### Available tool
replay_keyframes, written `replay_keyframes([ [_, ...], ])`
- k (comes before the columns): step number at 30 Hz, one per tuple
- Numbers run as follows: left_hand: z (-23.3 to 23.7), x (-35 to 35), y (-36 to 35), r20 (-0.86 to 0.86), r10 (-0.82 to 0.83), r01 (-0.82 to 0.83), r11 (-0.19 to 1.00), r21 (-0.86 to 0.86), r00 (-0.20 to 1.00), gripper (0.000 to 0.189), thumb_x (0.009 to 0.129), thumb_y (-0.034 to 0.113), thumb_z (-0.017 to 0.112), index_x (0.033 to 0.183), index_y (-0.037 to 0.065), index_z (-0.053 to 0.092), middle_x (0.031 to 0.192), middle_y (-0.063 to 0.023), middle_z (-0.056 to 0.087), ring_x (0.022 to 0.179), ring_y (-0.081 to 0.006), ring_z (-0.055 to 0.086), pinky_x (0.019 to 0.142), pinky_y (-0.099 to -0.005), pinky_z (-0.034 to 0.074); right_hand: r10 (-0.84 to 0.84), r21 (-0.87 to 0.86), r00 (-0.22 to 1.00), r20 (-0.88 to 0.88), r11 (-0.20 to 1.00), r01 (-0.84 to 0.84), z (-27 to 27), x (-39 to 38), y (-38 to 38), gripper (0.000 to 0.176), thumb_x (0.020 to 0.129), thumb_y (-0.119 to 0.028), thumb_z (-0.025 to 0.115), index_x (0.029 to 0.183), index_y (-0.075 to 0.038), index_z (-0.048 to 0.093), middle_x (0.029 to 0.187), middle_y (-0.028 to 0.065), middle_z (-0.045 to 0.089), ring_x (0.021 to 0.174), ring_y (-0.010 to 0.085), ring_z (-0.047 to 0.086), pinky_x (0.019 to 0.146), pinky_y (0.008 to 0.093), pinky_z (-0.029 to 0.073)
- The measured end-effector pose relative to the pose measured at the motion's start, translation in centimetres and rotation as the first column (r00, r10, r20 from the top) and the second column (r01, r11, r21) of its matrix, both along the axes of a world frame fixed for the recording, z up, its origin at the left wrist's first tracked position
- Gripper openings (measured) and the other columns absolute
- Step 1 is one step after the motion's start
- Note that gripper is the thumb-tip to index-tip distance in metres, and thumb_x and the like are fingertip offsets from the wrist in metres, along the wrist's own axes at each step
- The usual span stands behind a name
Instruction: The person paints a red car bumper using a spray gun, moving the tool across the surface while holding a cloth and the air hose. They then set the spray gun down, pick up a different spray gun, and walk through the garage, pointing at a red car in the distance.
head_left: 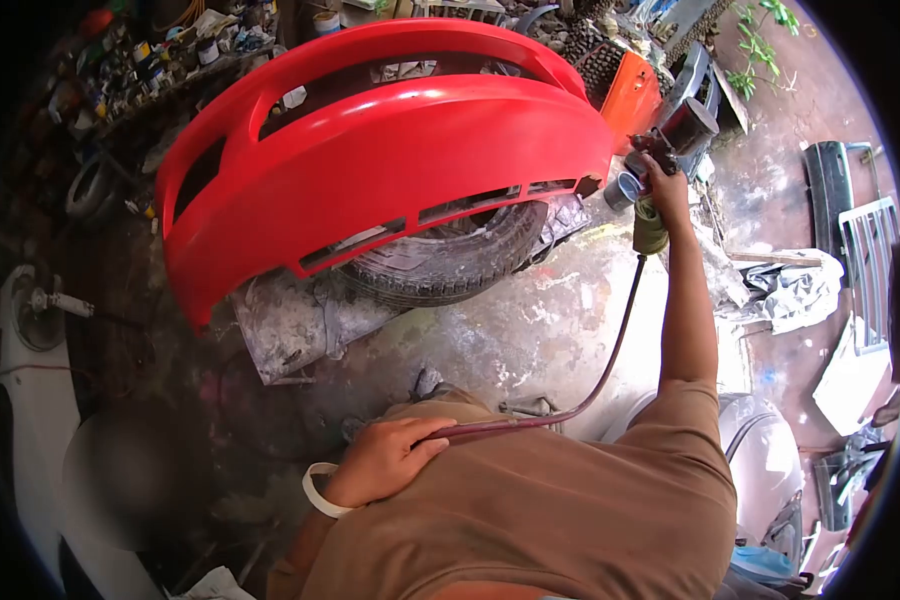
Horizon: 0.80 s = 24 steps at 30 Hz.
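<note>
Red bumper: central part, glossy, arched, slots along lower edge & long opening near top; serves as ref. for all positions below. Tyre: directly under bumper's lower edge, lying flat; exact contact btw. the two partly hidden. Stained board: beneath bumper, projecting twd. wearer.

Right hand: just beyond bumper's R end, arm extended, fingers closed round spray gun, i.e. clamped on it. Gun is near bumper's R end, apart from it; dark cup on gun's far side from bumper. Green wrap: below hand, at gun's base. Small metal cup: btw. bumper's R end & wrap; can't tell if attached to gun.

Hose: leaves wrap, curves down away fr. bumper to wearer's middle. Left hand: well below bumper, on wearer's side, laid against brown shirt, fingers close tog.; hose runs in at fingers, but can't tell if grip is clamped or merely resting. White band round L wrist.

Surroundings: orange panel just off bumper's upper R end; slatted grille & dark trim piece well to R of bumper, on floor; white car panel below & L of bumper; cluttered shelf w/ cans above & L of it.
</note>
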<state>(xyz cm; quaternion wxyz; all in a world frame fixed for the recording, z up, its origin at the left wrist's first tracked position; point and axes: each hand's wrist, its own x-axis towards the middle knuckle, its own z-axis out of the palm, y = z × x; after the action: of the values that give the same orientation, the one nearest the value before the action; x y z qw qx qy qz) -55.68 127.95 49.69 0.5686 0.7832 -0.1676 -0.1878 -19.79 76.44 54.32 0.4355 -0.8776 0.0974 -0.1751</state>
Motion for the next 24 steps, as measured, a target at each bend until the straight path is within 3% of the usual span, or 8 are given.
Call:
replay_keyframes([
  [5,-0.1,-0.5,0.5,-0.04,0.043,-0.043,0.999,-0.001,0.998,0.03,0.101,0.021,0.07,0.128,0.008,0.074,0.111,-0.0191,0.076,0.095,-0.0334,0.074,0.082,-0.0386,0.058,0.017,-0.003,1.0,0.024,1.0,-0.017,-0.3,-1.8,2.2,0.034,0.1,-0.031,0.076,0.122,-0.006,0.075,0.082,0.0039,0.07,0.069,0.0121,0.064,0.058,0.0308,0.05],
  [6,0.1,-0.6,0.8,-0.047,0.031,-0.03,0.999,0.011,0.998,0.03,0.101,0.023,0.07,0.127,0.008,0.074,0.112,-0.0184,0.076,0.098,-0.0354,0.074,0.084,-0.0402,0.057,0.031,0.029,0.997,0.068,0.999,-0.033,0.1,-3.0,4.5,0.033,0.1,-0.035,0.075,0.113,-0.005,0.075,0.08,0.003,0.069,0.06,0.0115,0.061,0.053,0.0292,0.049],
  [10,0.7,-1.9,2.6,-0.063,-0.01,0.013,0.999,0.04,0.998,0.03,0.101,0.024,0.069,0.126,0.009,0.074,0.113,-0.0167,0.076,0.101,-0.0373,0.073,0.086,-0.0416,0.057,0.113,0.055,0.993,0.019,0.992,-0.114,0.7,-6.4,11.5,0.027,0.102,-0.031,0.073,0.112,-0.006,0.072,0.077,0.0001,0.064,0.06,0.0098,0.057,0.054,0.029,0.046],
  [16,-0.8,-5.6,6.9,0.028,-0.022,0.021,1.0,0.014,0.999,0.031,0.101,0.022,0.07,0.13,0.009,0.073,0.113,-0.016,0.076,0.099,-0.0327,0.073,0.085,-0.0381,0.057,0.262,0.059,0.964,-0.048,0.964,-0.259,2.1,-12.8,24.0,0.029,0.101,-0.03,0.074,0.117,-0.006,0.071,0.078,-0.0005,0.063,0.062,0.009,0.058,0.056,0.029,0.046],
  [19,-1.0,-7.6,9.3,-0.023,-0.031,0.032,0.999,0.042,0.999,0.031,0.101,0.022,0.07,0.13,0.009,0.073,0.114,-0.0159,0.076,0.103,-0.0332,0.074,0.088,-0.0388,0.057,0.337,0.053,0.938,-0.076,0.941,-0.334,1.8,-15.7,30.4,0.034,0.1,-0.031,0.075,0.123,-0.007,0.07,0.083,0.0011,0.067,0.069,0.0093,0.059,0.062,0.0295,0.047],
  [22,-1.9,-9.5,11.3,0.037,0.012,-0.013,1.0,0.025,0.999,0.031,0.101,0.031,0.068,0.127,0.015,0.075,0.11,-0.0137,0.077,0.099,-0.0348,0.073,0.084,-0.0418,0.058,0.435,0.012,0.895,-0.095,0.9,-0.436,0.2,-17.8,36.1,0.034,0.099,-0.03,0.076,0.123,-0.008,0.068,0.085,0.0081,0.069,0.076,0.0141,0.063,0.07,0.0361,0.051],
  [24,-2.3,-10.6,12.4,0.026,0.013,-0.014,0.999,0.039,1.0,0.03,0.101,0.03,0.069,0.127,0.015,0.075,0.109,-0.014,0.077,0.098,-0.0344,0.073,0.084,-0.0417,0.057,0.455,-0.035,0.884,-0.109,0.887,-0.461,-1.6,-18.8,39.5,0.041,0.095,-0.04,0.079,0.116,-0.007,0.065,0.092,0.0199,0.073,0.088,0.0373,0.073,0.076,0.0458,0.052],
])
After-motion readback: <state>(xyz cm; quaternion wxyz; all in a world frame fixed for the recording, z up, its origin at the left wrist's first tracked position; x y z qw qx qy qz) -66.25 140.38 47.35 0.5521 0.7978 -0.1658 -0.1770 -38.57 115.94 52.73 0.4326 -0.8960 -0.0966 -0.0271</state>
